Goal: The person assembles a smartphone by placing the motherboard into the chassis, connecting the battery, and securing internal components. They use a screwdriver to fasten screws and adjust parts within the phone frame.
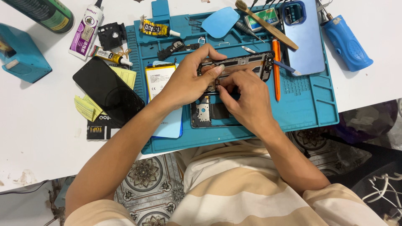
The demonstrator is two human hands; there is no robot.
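Phone frame (247,63), opened and dark with copper-toned parts inside, sits tilted on a teal repair mat (310,104) that covers a white table (37,134); patterned floor tiles show below the table edge. Left hand (186,81) grips the frame's left end between thumb and fingers. Right hand (245,98) has its fingertips pinched together at the frame's lower edge, over a second dark phone body (209,114).
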